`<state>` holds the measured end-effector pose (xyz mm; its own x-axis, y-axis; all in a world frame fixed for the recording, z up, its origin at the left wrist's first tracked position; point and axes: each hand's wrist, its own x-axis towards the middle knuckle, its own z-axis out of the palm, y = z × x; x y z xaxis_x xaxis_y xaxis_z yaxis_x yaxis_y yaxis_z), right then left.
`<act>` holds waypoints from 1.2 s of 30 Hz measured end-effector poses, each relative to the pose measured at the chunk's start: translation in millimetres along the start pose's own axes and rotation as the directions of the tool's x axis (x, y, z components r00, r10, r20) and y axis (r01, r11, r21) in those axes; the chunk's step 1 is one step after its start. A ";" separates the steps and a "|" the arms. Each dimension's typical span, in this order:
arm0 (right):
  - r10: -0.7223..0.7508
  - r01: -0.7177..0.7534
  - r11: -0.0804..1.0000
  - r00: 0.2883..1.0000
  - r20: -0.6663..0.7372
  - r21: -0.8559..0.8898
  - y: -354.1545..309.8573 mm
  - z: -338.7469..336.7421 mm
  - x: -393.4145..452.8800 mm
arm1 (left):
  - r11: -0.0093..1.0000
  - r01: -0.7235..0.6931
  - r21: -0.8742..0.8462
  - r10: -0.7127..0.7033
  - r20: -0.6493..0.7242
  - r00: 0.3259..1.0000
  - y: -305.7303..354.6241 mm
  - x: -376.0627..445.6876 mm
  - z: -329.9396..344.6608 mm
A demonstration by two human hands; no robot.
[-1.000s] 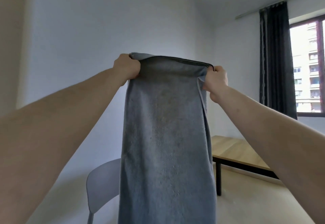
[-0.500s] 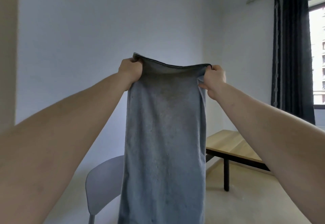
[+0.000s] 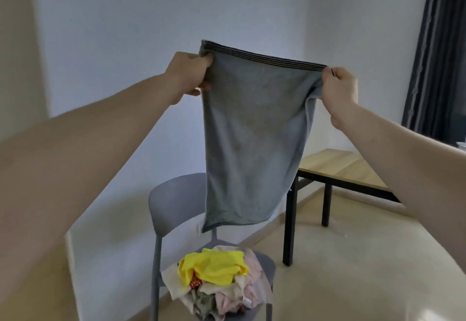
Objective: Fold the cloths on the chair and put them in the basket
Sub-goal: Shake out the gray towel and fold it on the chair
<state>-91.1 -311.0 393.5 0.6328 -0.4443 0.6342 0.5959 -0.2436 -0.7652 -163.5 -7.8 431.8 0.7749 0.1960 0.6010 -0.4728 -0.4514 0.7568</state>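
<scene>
- Your left hand [image 3: 189,75] and right hand [image 3: 339,91] each pinch a top corner of the grey towel [image 3: 252,131], fingers curled tight on the striped hem.
- The towel hangs free in the air above the grey chair [image 3: 176,202], clear of the cloth pile [image 3: 219,288] on its seat.
- Hold the hem level and taut, so the sides hang straight.
- Bring the two corners together to halve it evenly.
- No basket is in view.
</scene>
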 end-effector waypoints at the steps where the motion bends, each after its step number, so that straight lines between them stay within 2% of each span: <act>1: -0.008 0.008 1.000 1.000 0.015 -0.004 4.1 -5.1 -10.3 | 0.998 0.008 0.056 -0.008 0.007 1.000 -4.4 -11.0 -1.8; 4: 0.035 -0.036 0.999 0.996 0.087 0.015 22.0 -20.6 -45.0 | 0.994 0.075 0.082 -0.078 0.036 0.996 -27.3 -42.3 -3.5; 8: 0.207 -0.227 0.971 0.954 0.215 0.072 60.8 -40.6 -94.8 | 0.983 0.174 0.065 -0.179 0.075 0.981 -71.3 -92.9 -0.2; 16: 0.526 -0.551 0.834 0.775 0.350 -0.032 176.0 -58.7 -205.7 | 0.931 0.361 0.052 -0.364 0.186 0.913 -206.3 -187.9 21.3; 20: 0.656 -0.669 0.736 0.664 0.358 -0.108 230.4 -62.6 -245.2 | 0.904 0.400 0.150 -0.425 0.229 0.875 -277.8 -220.6 39.2; 22: 0.692 -0.695 0.705 0.632 0.349 -0.141 255.3 -62.3 -260.7 | 0.888 0.397 0.233 -0.448 0.236 0.863 -306.5 -233.0 50.1; 29: 0.733 -0.731 0.664 0.596 0.326 -0.157 322.7 -51.0 -294.1 | 0.829 0.384 0.406 -0.471 0.138 0.871 -360.0 -253.1 89.1; 36: 0.723 -0.715 0.684 0.635 0.272 -0.147 366.5 -32.5 -288.0 | 0.861 0.436 0.264 -0.455 0.013 0.890 -381.9 -235.7 119.4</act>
<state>-71.1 -300.4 -73.2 0.9672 -0.2241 -0.1199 -0.1174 0.0247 -0.9928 -115.5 14.5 -29.6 0.9106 0.3684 0.1875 0.0414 -0.5327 0.8453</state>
